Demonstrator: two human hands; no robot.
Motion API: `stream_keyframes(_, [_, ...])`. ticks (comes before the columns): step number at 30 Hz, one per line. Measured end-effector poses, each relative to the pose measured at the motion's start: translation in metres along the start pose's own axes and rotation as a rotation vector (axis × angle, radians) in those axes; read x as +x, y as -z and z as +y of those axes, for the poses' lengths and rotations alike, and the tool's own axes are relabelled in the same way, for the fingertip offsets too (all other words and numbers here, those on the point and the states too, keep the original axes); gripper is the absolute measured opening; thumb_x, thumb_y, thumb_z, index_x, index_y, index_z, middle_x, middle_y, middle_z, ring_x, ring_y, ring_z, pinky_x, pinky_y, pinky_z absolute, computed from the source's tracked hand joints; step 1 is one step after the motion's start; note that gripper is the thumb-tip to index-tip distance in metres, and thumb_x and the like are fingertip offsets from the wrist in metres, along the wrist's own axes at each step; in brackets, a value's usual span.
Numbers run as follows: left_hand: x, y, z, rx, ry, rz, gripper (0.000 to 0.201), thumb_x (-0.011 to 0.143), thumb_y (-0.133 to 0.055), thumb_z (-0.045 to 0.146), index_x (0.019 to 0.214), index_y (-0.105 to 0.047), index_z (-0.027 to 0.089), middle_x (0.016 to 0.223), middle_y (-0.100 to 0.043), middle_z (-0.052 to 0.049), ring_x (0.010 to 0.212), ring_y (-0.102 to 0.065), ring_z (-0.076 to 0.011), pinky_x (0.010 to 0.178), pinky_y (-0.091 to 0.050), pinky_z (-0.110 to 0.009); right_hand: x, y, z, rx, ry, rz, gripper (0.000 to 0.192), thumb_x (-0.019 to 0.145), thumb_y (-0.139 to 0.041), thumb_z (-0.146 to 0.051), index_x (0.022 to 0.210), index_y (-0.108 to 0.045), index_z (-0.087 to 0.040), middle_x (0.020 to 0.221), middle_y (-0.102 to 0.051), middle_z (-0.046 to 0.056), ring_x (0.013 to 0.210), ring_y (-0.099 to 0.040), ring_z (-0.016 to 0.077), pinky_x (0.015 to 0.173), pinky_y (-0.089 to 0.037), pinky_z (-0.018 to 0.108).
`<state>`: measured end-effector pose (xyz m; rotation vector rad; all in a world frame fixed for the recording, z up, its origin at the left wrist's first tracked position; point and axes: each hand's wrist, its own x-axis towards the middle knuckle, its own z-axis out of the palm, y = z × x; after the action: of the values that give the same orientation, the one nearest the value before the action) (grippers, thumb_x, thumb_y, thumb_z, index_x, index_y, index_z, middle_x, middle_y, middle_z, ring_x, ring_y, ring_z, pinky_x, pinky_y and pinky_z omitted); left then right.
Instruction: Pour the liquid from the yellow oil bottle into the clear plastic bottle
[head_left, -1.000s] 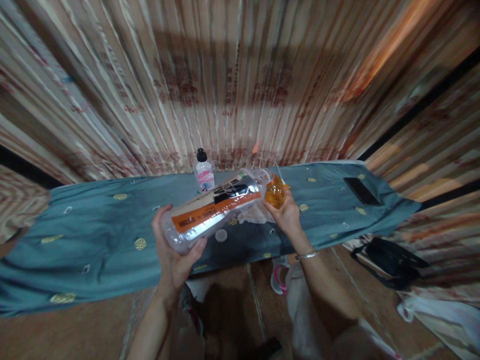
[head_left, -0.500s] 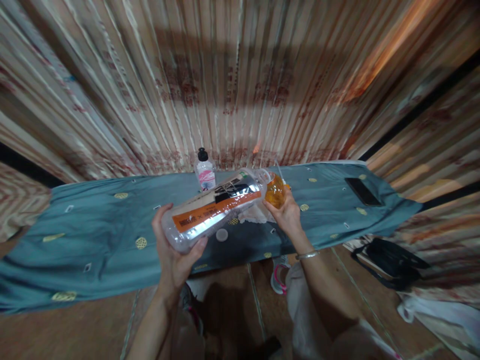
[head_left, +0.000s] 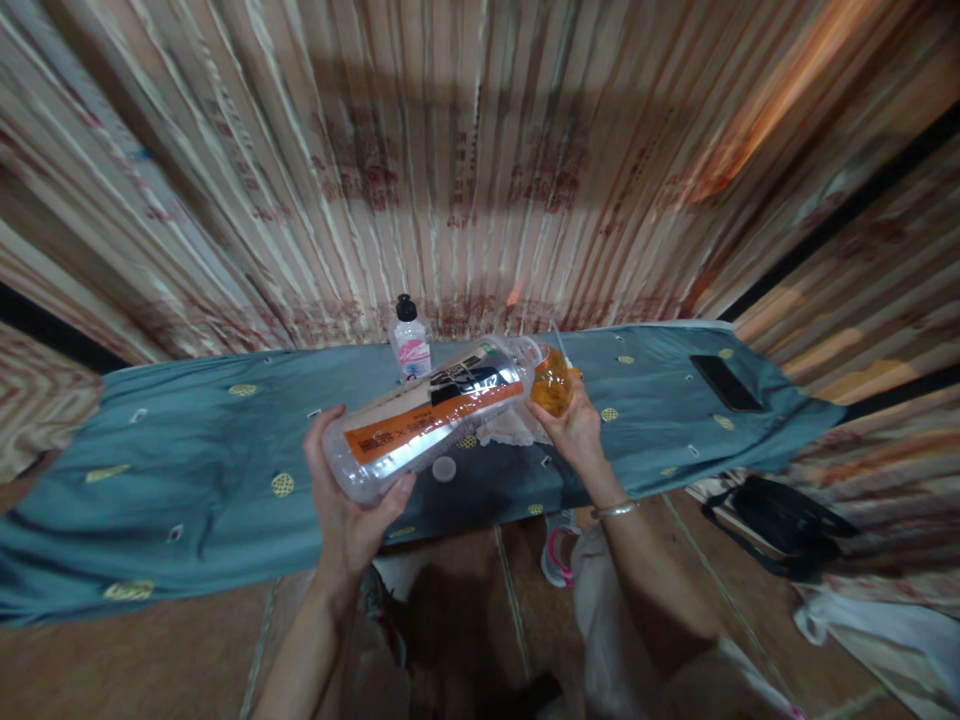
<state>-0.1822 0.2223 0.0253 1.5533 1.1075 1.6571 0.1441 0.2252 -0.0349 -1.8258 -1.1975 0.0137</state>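
My left hand (head_left: pixel 346 500) grips the base of a large clear plastic bottle (head_left: pixel 431 418) with an orange and black label, tipped almost flat with its neck toward the right. Its mouth meets a small round container of amber liquid (head_left: pixel 551 381), which my right hand (head_left: pixel 576 430) holds from below. Both are over a table draped in a teal cloth (head_left: pixel 187 470). Under the bottle lie a white round cap (head_left: pixel 444 468) and a crumpled white cloth (head_left: pixel 510 428).
A small clear bottle with a black cap and pink label (head_left: pixel 409 342) stands at the table's back edge. A dark phone (head_left: pixel 724 382) lies at the right end. A striped curtain (head_left: pixel 480 170) hangs behind. A black bag (head_left: pixel 780 520) sits on the floor at right.
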Motion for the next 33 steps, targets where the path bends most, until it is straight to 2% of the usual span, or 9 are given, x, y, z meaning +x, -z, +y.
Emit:
stream_keyframes(9, [0.0006, -0.001, 0.0063, -0.007, 0.006, 0.005, 0.093, 0.061, -0.094, 0.056, 0.14, -0.055, 0.026, 0.119, -0.066, -0.009, 0.104, -0.068, -0.03, 0.094, -0.058, -0.047, -0.0002, 0.0007, -0.0007, -0.007, 0.004, -0.004, 0.093, 0.081, -0.079, -0.07, 0.148, -0.055, -0.011, 0.144, -0.071, 0.027, 0.131, -0.072, 0.0412, 0.112, -0.059, 0.056])
stream_keyframes(15, [0.0007, -0.0008, 0.0069, 0.005, 0.024, 0.01, 0.095, 0.06, -0.095, 0.057, 0.14, -0.054, 0.027, 0.122, -0.066, -0.009, 0.106, -0.068, -0.0314, 0.098, -0.057, -0.051, -0.001, 0.0, -0.0018, -0.038, 0.004, -0.001, 0.093, 0.083, -0.076, -0.074, 0.149, -0.056, -0.011, 0.138, -0.075, 0.025, 0.125, -0.075, 0.0397, 0.106, -0.062, 0.054])
stream_keyframes(26, [0.0006, -0.0003, 0.0079, 0.002, 0.0, 0.003, 0.094, 0.063, -0.094, 0.059, 0.141, -0.054, 0.026, 0.123, -0.065, -0.011, 0.107, -0.068, -0.0325, 0.098, -0.057, -0.052, -0.0003, 0.0023, -0.0064, -0.009, -0.016, -0.015, 0.089, 0.081, -0.08, -0.066, 0.147, -0.056, -0.011, 0.141, -0.074, 0.025, 0.129, -0.073, 0.0405, 0.11, -0.06, 0.056])
stream_keyframes(33, [-0.0005, 0.0, 0.0053, -0.002, 0.043, 0.015, 0.099, 0.06, -0.095, 0.063, 0.143, -0.054, 0.025, 0.121, -0.063, -0.011, 0.113, -0.066, -0.0359, 0.107, -0.055, -0.056, -0.0004, 0.0014, -0.0053, -0.01, -0.006, -0.011, 0.089, 0.081, -0.079, -0.068, 0.147, -0.057, -0.011, 0.139, -0.074, 0.025, 0.128, -0.074, 0.0406, 0.109, -0.06, 0.056])
